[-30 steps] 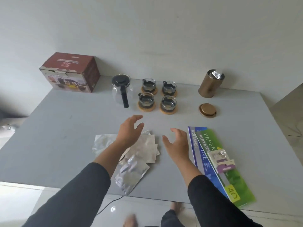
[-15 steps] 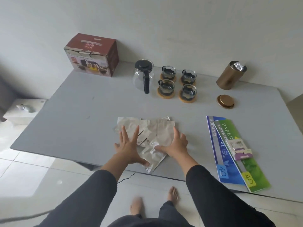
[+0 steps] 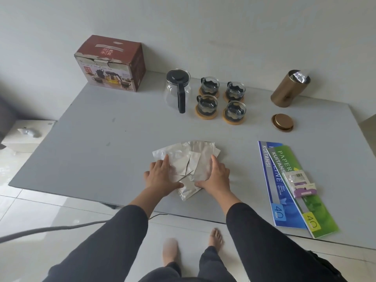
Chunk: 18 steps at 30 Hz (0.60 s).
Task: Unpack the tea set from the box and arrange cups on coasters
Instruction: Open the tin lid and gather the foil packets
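- I am pressing my left hand (image 3: 162,176) and right hand (image 3: 216,176) flat, fingers straight, on either side of the silver foil pouches (image 3: 188,159); gripping nothing.
- Judging: I am squaring the pile, so even inward pressure should keep slippery pouches from fanning.
- Beyond my fingertips, four cups (image 3: 207,102) are sitting on coasters (image 3: 233,120) beside the teapot (image 3: 178,88).
- Farther off to my left, the box (image 3: 110,64) is standing by the wall.

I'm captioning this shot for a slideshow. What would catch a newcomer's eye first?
First, the two hands, left and right, spread flat on a pile of silver packets near the table's front edge. Behind them stand a glass teapot and four cups on round coasters, with the red box at the back left.
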{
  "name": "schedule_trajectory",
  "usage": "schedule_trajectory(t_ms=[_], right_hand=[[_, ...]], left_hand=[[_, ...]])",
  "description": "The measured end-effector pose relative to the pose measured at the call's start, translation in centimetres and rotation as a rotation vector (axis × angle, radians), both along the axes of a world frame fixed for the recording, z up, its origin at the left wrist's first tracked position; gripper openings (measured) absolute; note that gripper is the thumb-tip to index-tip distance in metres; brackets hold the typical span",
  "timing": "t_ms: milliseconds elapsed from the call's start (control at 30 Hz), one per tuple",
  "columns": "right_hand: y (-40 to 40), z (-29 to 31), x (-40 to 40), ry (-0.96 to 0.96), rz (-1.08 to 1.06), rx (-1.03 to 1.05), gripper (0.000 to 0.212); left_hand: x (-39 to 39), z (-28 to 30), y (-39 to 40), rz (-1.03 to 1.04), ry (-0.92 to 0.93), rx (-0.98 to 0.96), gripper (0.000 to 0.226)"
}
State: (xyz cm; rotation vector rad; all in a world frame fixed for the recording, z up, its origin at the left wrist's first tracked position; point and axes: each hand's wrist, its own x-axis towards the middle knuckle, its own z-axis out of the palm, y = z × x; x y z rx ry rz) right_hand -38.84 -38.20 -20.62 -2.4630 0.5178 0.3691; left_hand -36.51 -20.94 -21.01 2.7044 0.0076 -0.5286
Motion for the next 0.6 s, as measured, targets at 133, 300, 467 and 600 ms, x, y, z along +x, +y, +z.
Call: schedule_trajectory(t_ms=[133,300,467,600], right_hand=[[0.0,0.0,0.9,-0.023,-0.088,0.122,0.113],[0.7,0.8,2.0,0.038,-0.348,0.413,0.094],[1.8,1.7,3.1,0.029,-0.536,0.533,0.060],[3.0,2.2,3.8,0.048,-0.591,0.379,0.080]], left_hand=[[0.4,0.2,-0.6,0.024,0.000,-0.051,0.073],[0.5,-1.1,-1.4,0.122,-0.019,-0.165,0.052],[0.2,-1.5,-2.0,0.120,-0.036,-0.275,0.035],[-0.1,-1.9,-2.1,0.094,-0.062,-0.247,0.039]])
